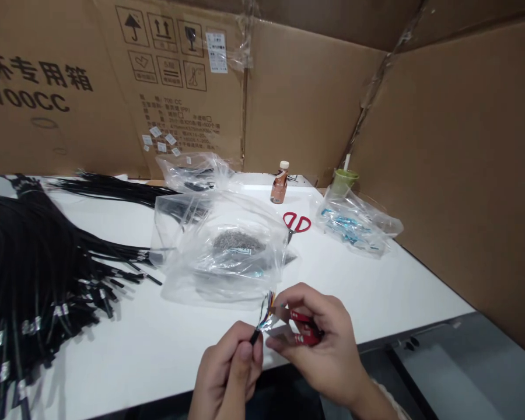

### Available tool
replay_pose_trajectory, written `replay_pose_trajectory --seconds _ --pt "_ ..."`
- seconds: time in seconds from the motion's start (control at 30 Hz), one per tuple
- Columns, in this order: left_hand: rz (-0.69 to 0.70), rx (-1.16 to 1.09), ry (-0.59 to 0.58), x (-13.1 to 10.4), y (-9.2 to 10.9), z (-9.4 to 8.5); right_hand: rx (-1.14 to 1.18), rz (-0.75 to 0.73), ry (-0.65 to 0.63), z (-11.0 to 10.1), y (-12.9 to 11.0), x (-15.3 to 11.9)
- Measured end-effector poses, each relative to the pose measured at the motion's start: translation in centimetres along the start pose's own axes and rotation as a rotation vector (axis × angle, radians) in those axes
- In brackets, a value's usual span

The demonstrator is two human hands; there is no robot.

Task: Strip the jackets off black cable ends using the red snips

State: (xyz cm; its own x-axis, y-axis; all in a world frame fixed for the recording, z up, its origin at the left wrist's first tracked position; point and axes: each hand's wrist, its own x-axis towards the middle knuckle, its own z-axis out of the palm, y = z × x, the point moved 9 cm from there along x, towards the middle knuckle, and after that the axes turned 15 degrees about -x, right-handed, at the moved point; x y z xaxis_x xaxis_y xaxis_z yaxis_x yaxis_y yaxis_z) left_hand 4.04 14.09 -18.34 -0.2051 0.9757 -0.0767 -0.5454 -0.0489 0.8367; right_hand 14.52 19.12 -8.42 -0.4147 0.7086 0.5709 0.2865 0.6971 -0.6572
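My left hand [234, 367] is closed around the end of a black cable [254, 336], near the table's front edge. Several thin coloured wires [269, 306] fan out upward from the cable's end. In my right hand [328, 344] is a small cutting tool with red handles [306, 329]. Its grey blades [280, 324] are apart, just right of the wires and close to them. Whether the blades touch the wires cannot be made out. The rest of the cable is hidden by my left hand.
Bundles of black cables [30, 262] cover the table's left. A clear bag of small metal parts [238, 242] lies ahead, with red-handled scissors [296, 223], a bottle [279, 184], a bag of blue items [350, 224] and a green cup [345, 178] beyond. Cardboard walls [306, 99] stand behind.
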Motion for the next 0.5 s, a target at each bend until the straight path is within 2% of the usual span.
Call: replay_pose_trajectory --seconds 0.07,0.17,0.27,0.4,0.5 --pt "0.054 0.072 -0.033 0.1 0.4 0.2 -0.069 -0.061 0.060 -0.3 -0.7 -0.2" --pt "0.111 0.183 -0.050 0.1 1.3 0.5 -0.238 -0.280 0.177 -1.3 -2.5 -0.6" --pt "0.132 0.234 -0.055 0.1 2.0 0.7 -0.374 -0.438 0.159 -1.4 -3.3 -0.7" --pt "-0.012 0.189 -0.133 0.1 1.0 1.0 -0.260 -0.430 0.099 -1.6 -2.3 0.1" --pt "-0.063 0.136 -0.118 -0.1 0.7 0.7 -0.123 -0.327 0.053 -1.4 -1.2 0.7"
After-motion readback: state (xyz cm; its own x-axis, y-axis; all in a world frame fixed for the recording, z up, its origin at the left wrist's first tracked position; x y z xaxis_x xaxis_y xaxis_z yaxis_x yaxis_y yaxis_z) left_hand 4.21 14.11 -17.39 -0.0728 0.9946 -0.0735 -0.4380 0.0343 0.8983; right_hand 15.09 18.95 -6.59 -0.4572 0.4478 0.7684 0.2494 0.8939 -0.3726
